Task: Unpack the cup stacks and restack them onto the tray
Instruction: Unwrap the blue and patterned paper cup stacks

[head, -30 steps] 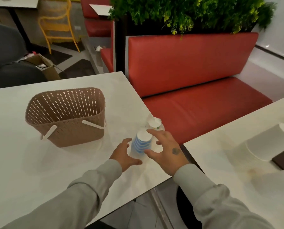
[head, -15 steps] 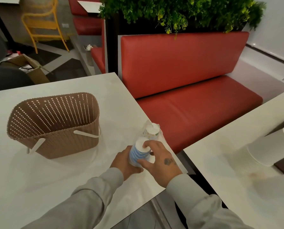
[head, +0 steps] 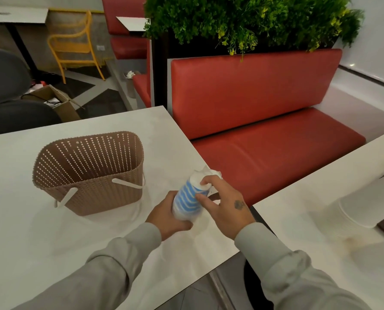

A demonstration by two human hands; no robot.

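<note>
A stack of blue-and-white striped cups (head: pixel 187 201) is held upside down and tilted, just above the white table (head: pixel 52 242) near its right edge. My left hand (head: pixel 167 217) grips the lower, wide end of the stack. My right hand (head: pixel 223 203) pinches the top cup at its white base with thumb and fingers. A second wrapped cup stack (head: pixel 209 173) shows only partly behind the fingers. No tray is in view.
A brown perforated basket (head: pixel 90 173) with white handles stands on the table to the left. A red bench (head: pixel 264 135) runs behind. A second white table (head: pixel 320 220) on the right carries a large white cup stack (head: pixel 363 209).
Both hands closed round the blue striped stack, which stood on the table a second ago. It is now lifted and tilted toward me, with the right fingers on its top cup.
</note>
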